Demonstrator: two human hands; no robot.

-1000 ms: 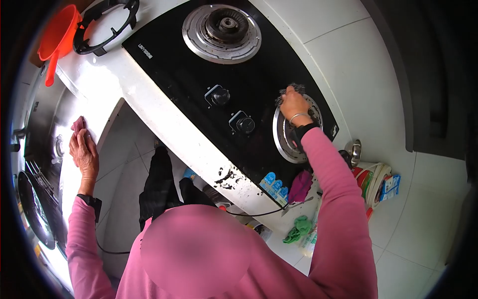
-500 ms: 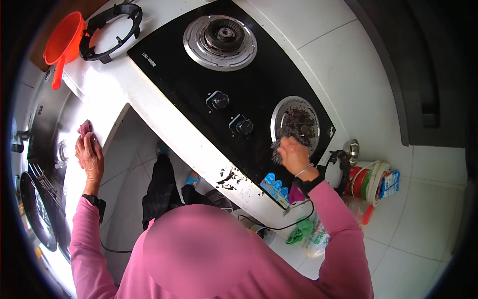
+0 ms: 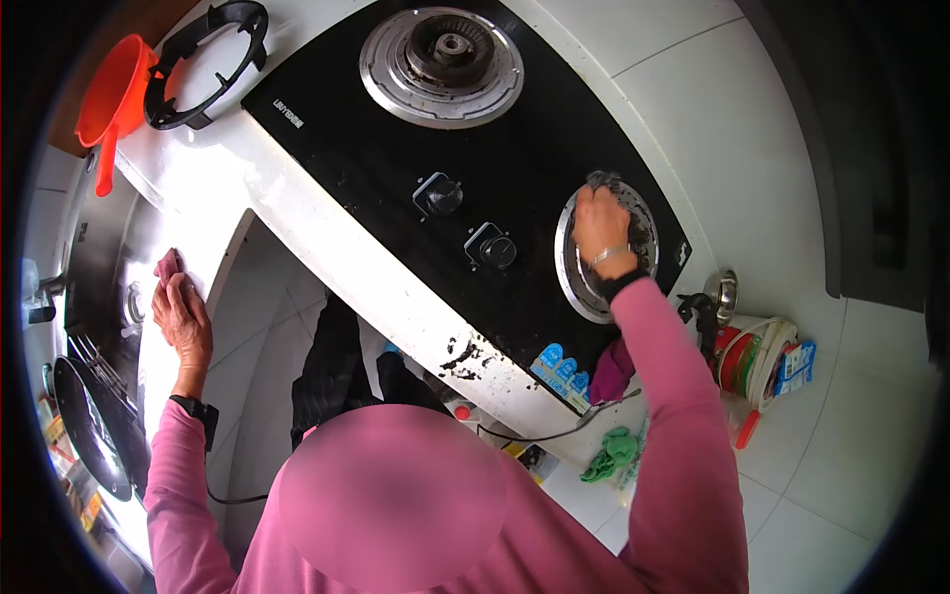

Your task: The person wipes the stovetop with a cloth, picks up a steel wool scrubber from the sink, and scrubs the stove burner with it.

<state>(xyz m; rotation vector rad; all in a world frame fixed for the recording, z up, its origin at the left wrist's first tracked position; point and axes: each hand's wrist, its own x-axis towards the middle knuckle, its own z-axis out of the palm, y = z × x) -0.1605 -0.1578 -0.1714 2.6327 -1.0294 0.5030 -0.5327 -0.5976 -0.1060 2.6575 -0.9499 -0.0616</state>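
My right hand [image 3: 602, 230] is closed round a dark steel wool scrubber [image 3: 604, 181], part of which sticks out past my fingers. It presses at the far side of the right burner's metal ring [image 3: 574, 282], where dark grime shows. The gas hob [image 3: 366, 178] is black and carries two knobs, [image 3: 438, 195] at its middle. On the left, my left hand [image 3: 182, 325] rests on the white counter by the sink, its fingers closed over a folded dark pink cloth [image 3: 168, 264]. The left burner [image 3: 450, 54] has its pan support off.
A black pan support [image 3: 158, 104] and an orange-red dipper [image 3: 117, 89] stand at the upper left. Black crumbs [image 3: 463, 358] lie on the counter's front edge. A wok [image 3: 91, 426] is at the left. At the right are a metal bowl [image 3: 726, 293] and a tub [image 3: 777, 346].
My right hand has moved with the scrubber from the burner's near side up to its far side. My left hand stays on the cloth. The view has shifted slightly.
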